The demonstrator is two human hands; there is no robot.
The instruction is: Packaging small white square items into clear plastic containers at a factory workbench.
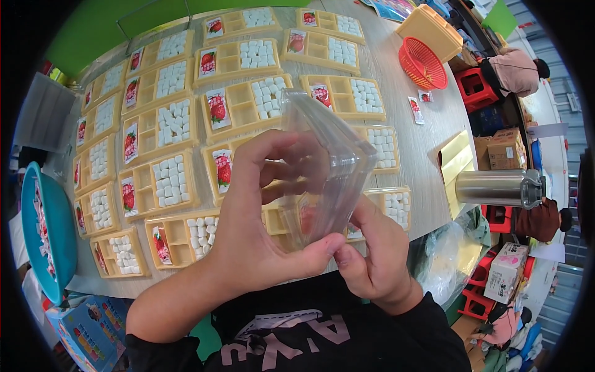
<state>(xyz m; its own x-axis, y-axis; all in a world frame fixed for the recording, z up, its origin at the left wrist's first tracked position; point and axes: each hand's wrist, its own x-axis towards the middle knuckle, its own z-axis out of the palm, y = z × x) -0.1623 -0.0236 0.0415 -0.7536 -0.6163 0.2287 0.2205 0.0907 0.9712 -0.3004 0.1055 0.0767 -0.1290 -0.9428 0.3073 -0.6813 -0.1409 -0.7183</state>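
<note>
Above the near side of the table, I hold a stack of thin clear plastic lids (350, 164), tilted up on edge. My left hand (248, 223) is wrapped round the stack from the left, thumb along its lower edge. At the lower right corner, my right hand (378, 263) pinches the lids, its fingertips meeting the left thumb. Beneath and beyond lie several cream compartment trays (178, 234) in rows. White marshmallows (170, 180) fill the large compartment of each tray, and strawberry-printed sachets (218, 108) lie at the left ends. The hands and lids partly cover some trays.
A turquoise basin (67, 248) of sachets stands at the left edge. At the far right are a red basket (441, 79), a cream bin (427, 30) and two loose sachets (415, 110). Nearer lie a steel flask (496, 188) and a clear bag (443, 263). Other people sit beyond.
</note>
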